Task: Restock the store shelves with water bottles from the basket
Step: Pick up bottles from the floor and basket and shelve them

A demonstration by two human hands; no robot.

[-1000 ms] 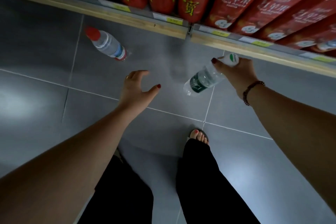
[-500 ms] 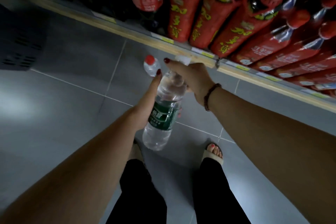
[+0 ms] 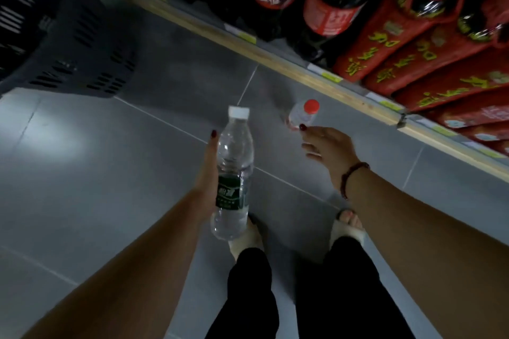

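one green-label water bottle [image 3: 234, 173] in left hand [image 3: 209, 173], one red-capped bottle [image 3: 303, 114] on floor

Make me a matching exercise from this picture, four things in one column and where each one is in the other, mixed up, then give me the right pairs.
Things
1. green-label bottle
2. red-cap bottle
3. basket
4. cola bottles

Places
A. on the shelf, upper right
B. on the floor, upper left
C. held in the left hand
D. on the floor tiles just beyond the open right hand

Pairs: 1-C, 2-D, 3-B, 4-A
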